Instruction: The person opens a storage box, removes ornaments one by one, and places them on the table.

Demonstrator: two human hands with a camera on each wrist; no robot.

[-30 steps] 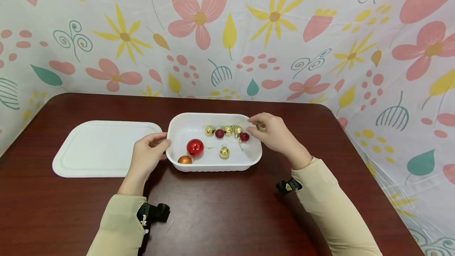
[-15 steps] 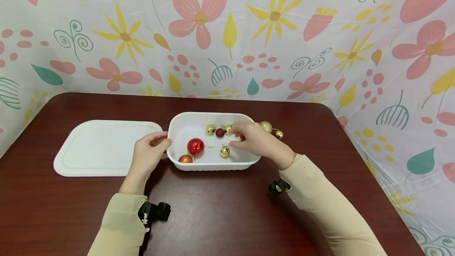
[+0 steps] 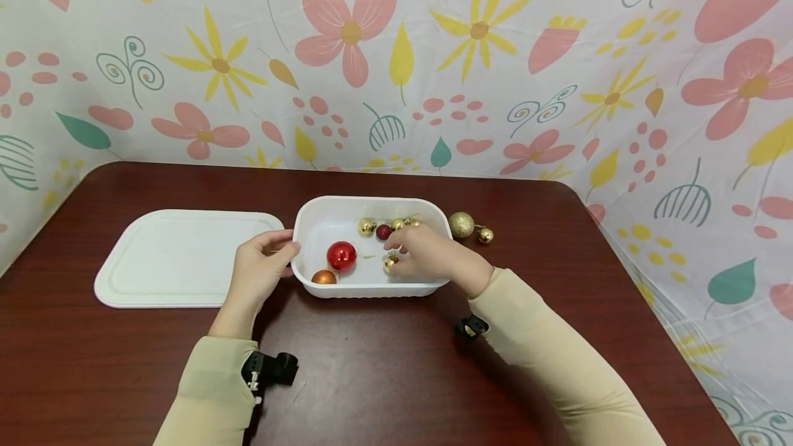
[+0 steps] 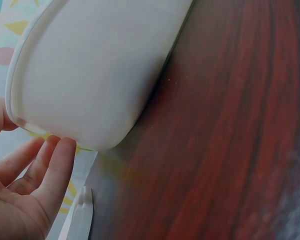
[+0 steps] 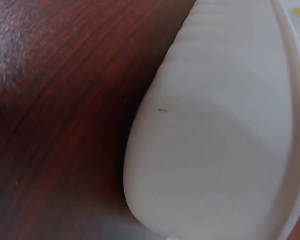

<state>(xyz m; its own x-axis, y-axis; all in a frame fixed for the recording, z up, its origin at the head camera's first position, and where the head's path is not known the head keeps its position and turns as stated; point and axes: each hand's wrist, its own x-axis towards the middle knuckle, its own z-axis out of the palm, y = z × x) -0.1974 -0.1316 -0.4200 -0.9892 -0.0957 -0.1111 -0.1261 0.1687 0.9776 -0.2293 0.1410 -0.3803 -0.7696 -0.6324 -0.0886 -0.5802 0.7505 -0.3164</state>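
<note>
In the front half of the white box (image 3: 365,291), a little right of its middle, lies the small gold ball (image 3: 389,264). The right hand (image 3: 427,253) is at this ball; whether its fingers pinch it, I cannot tell. The left hand (image 3: 263,263) pinches the rim at the left end of the box. The ball is probably light, hard and slippery, so fingertips should take it gently, around its widest part.

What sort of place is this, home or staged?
Likely a staged recording corner, though the wider room is out of view: a dark table, a creased floral cloth behind it, and a black device at the left wrist.
</note>
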